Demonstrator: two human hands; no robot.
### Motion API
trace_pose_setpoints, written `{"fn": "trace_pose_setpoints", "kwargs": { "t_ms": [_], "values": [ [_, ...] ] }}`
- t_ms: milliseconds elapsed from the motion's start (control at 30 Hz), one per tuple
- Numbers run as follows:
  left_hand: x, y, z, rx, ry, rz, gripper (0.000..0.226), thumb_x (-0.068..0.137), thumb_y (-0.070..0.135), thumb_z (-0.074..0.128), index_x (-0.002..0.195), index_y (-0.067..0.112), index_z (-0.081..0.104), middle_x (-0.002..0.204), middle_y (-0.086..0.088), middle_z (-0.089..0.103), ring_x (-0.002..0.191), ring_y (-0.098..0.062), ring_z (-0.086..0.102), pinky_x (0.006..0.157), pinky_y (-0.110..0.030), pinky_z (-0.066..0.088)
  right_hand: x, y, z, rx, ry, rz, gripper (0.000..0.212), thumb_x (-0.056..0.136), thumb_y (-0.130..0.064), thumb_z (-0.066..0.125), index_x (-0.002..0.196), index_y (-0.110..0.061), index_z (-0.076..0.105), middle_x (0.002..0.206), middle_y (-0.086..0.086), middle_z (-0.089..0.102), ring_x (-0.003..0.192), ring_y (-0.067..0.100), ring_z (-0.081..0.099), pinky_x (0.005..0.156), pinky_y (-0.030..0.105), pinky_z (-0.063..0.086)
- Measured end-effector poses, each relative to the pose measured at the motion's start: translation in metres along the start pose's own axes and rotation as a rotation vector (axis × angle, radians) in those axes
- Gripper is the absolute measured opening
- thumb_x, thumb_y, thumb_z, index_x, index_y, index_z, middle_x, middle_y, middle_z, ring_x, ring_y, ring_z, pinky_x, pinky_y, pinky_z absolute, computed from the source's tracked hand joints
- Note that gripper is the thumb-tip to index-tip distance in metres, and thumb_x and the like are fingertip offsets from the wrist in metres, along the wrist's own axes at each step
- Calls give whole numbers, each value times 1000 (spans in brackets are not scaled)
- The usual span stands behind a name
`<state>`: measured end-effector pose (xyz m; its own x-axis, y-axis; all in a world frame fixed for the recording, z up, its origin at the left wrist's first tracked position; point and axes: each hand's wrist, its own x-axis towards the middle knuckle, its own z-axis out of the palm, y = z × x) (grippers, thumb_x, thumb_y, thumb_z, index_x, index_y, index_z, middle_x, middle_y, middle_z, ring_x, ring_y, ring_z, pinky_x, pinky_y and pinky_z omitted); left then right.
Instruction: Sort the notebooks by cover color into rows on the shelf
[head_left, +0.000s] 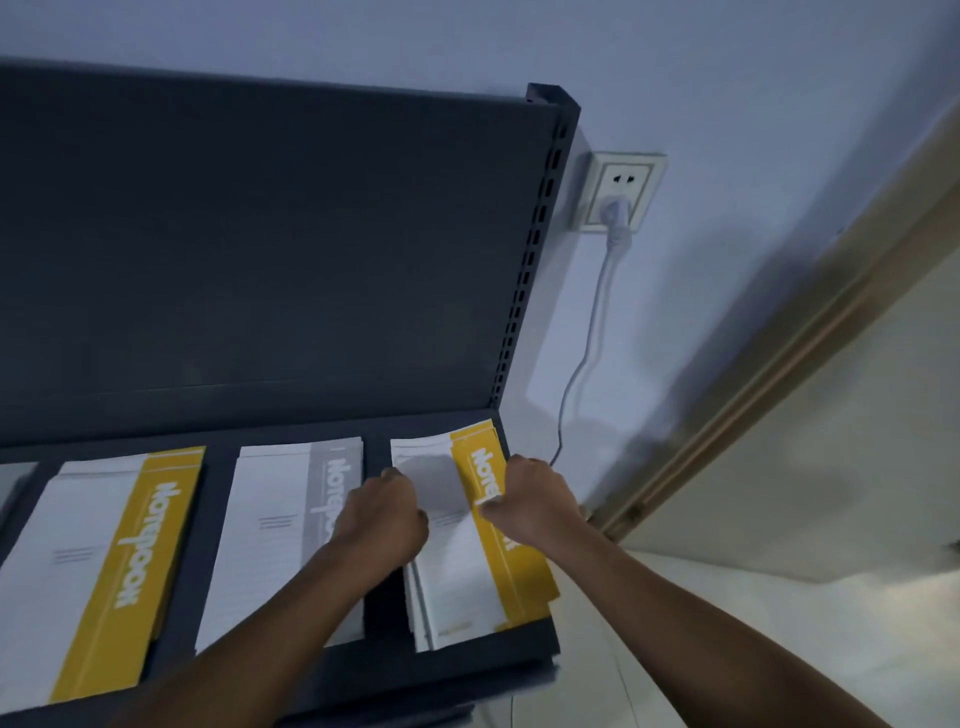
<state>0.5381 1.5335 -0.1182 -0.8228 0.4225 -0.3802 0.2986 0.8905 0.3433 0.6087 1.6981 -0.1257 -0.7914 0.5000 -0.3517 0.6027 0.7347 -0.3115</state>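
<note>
Yellow-banded notebook stack (467, 571) sits at the lower right end of the dark shelf (291, 431), and both hands are on it. So the left hand (382, 512) has its fingers curled at the stack's left edge, and the right hand (537, 501) pinches the yellow side, thumb on top. Just left of that, bottom centre, is a grey-banded stack (270, 519), partly under the left forearm, then another yellow-banded stack (104, 561) at lower left. Bare shelf shows between the stacks. Upper right there's a white wall socket (621, 189) with a cable (587, 338) plugged in.
</note>
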Motion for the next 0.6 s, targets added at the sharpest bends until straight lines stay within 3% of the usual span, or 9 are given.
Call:
{"fn": "trace_pose_setpoints", "kwargs": {
  "t_ms": [300, 367, 467, 533, 600],
  "values": [
    [5, 0, 13, 84, 77, -14, 35, 93, 26, 61, 123, 9, 53, 113, -6, 64, 95, -22, 65, 76, -32, 57, 2, -2, -7, -144, -1, -85, 34, 82, -40, 71, 71, -21, 45, 76, -4, 54, 70, 17, 54, 55, 27, 39],
    [6, -1, 11, 118, 124, 0, 31, 91, 26, 62, 118, 11, 58, 108, -4, 65, 92, -21, 65, 71, -30, 55, -1, -5, -7, -238, 39, -142, 31, 85, -40, 69, 78, -16, 51, 85, -1, 55, 75, 20, 54, 61, 30, 41],
    [6, -6, 2, 136, 221, 22, 16, 90, 28, 59, 101, 15, 61, 92, -1, 62, 75, -17, 58, 63, -29, 49, -1, -17, -9, -414, 135, -241, 26, 91, -29, 65, 106, -8, 62, 104, 8, 58, 93, 27, 59, 66, 34, 40],
    [3, -13, -9, 112, 274, 33, 18, 92, 34, 56, 95, 17, 60, 84, 1, 58, 69, -17, 53, 62, -30, 50, 0, -33, -12, -446, 174, -317, 29, 92, -26, 63, 113, -7, 61, 109, 11, 59, 98, 30, 60, 66, 35, 38],
    [-5, -27, -23, 81, 324, 14, 24, 92, 43, 52, 94, 19, 59, 88, -1, 62, 72, -19, 57, 66, -32, 52, 0, -56, -13, -425, 186, -446, 32, 92, -30, 62, 116, -8, 58, 114, 12, 59, 102, 31, 60, 66, 35, 39]
  ]
}}
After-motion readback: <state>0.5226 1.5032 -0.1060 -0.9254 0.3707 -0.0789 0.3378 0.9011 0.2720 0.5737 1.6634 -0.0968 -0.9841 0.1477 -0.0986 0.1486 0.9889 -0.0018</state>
